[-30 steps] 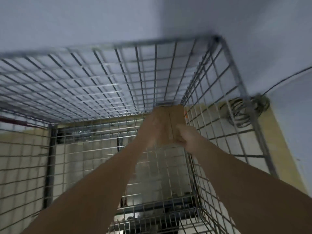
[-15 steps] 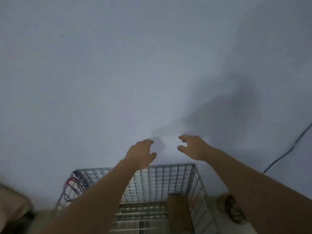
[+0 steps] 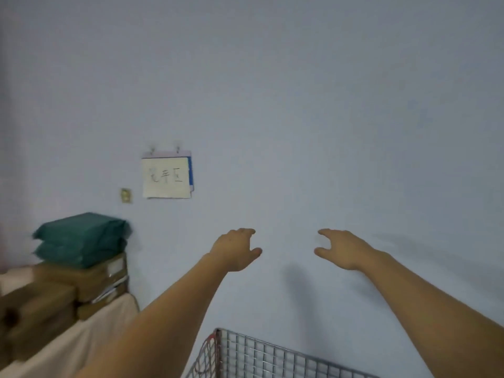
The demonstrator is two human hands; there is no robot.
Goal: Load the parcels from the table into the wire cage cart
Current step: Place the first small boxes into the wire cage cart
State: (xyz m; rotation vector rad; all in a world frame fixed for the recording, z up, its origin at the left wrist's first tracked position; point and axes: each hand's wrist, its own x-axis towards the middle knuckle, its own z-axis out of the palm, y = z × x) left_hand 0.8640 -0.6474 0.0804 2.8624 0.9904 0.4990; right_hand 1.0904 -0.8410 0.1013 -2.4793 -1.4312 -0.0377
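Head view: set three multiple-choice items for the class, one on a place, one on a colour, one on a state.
1. Where is the stack of parcels?
A left of the cart
B inside the cart
C right of the cart

2. What colour are the top two parcels?
A red
B green
C white

3. What do the hands hold?
A a box
B a sign
C nothing

Key: 1 A, the stack sits on the table at the left; 2 B, both are dark green; 3 C, left hand and right hand are bare and loosely spread.

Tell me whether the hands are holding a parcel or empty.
Empty: left hand and right hand hang with loosely curled fingers above the cage cart.
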